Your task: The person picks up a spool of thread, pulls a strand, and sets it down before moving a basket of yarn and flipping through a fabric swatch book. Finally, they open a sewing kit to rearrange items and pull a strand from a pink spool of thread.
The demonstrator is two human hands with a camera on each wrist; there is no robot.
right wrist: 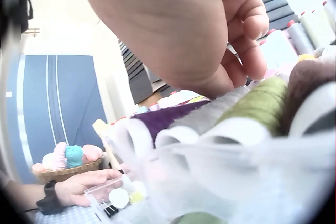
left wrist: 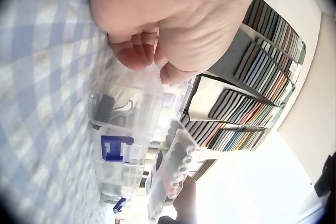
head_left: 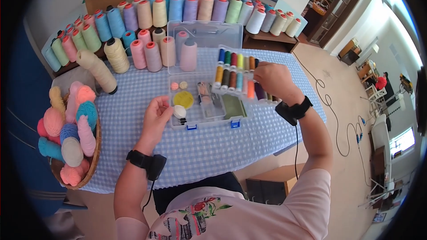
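My left hand (head_left: 156, 119) pinches the left wall of a clear plastic sewing box (left wrist: 149, 95), thumb and fingers at its corner. The box lies on the cloth with its clear lid (head_left: 209, 33) raised behind it. Inside are a yellow disc (head_left: 183, 99), a white round piece (head_left: 179, 111), a black binder clip (left wrist: 105, 109) and a green piece (head_left: 234, 106). My right hand (head_left: 273, 80) holds a clear tray (head_left: 222, 91) of small thread spools tilted above the box's right side. A purple spool (right wrist: 165, 118) and an olive spool (right wrist: 257, 100) lie in it, close to the palm.
A basket (head_left: 95, 162) of yarn balls stands at the table's left. Large thread cones (head_left: 153, 58) line the back, some on a raised shelf. A tan cone (head_left: 98, 72) leans left of the box. A blue checked cloth (head_left: 275, 129) covers the table. Cables (head_left: 329, 102) trail across the floor.
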